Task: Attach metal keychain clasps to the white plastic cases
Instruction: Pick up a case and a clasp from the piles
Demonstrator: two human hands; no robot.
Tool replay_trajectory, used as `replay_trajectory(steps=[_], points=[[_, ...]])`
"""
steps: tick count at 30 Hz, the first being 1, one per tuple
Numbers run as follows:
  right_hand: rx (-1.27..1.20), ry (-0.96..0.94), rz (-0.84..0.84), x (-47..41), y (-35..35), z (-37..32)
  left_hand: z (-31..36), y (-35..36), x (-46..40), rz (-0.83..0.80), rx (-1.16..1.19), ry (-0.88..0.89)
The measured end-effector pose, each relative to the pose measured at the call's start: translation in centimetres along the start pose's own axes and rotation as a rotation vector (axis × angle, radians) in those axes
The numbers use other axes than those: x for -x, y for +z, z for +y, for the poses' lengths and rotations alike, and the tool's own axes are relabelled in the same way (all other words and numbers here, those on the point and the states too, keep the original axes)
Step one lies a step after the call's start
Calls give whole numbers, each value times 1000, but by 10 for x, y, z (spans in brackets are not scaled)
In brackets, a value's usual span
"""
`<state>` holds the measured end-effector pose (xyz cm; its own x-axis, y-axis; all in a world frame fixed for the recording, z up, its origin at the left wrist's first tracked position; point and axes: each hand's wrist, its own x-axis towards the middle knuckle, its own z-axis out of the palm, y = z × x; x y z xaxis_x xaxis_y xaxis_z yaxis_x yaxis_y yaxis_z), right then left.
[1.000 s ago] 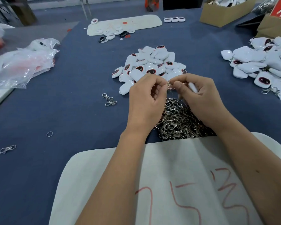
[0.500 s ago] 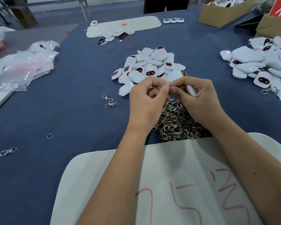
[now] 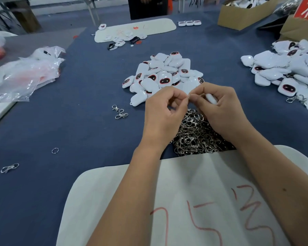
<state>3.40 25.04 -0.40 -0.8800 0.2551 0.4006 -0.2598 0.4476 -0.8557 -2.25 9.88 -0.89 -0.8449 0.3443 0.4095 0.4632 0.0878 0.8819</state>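
Left hand (image 3: 164, 110): pinching split ring (image 3: 189, 96), frame centre.
Right hand (image 3: 220, 110): gripping white case (image 3: 211, 99), pinching ring.
Handling: likely light, stiff, slippery; hold case body.
Clasp pile (image 3: 194, 134): beneath hands.

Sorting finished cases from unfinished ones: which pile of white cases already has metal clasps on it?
The pile at the right edge: clasps hang from its cases. The centre pile beyond the hands shows bare cases only.

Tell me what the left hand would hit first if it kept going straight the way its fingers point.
The left hand points right, toward the right hand. Its fingertips already meet the small metal ring pinched between both hands, so it would press straight into the right hand's fingers.
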Motion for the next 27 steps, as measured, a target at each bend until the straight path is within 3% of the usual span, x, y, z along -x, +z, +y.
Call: replay_trajectory(steps=[5, 13, 16, 21, 27], points=[[295, -289, 11, -2, -1, -3, -3, -3, -1, -41, -54, -11], [419, -446, 41, -4, -4, -1, -3, -6, 0, -45, -46, 3], [335, -389, 79, -2, 0, -2, -2, -5, 0, -25, -57, 21], [110, -87, 113, 3, 5, -4, 0, -3, -1, 2, -178, 109], [11, -63, -32, 3, 4, -4, 2, -3, 0, 33, -257, 175]])
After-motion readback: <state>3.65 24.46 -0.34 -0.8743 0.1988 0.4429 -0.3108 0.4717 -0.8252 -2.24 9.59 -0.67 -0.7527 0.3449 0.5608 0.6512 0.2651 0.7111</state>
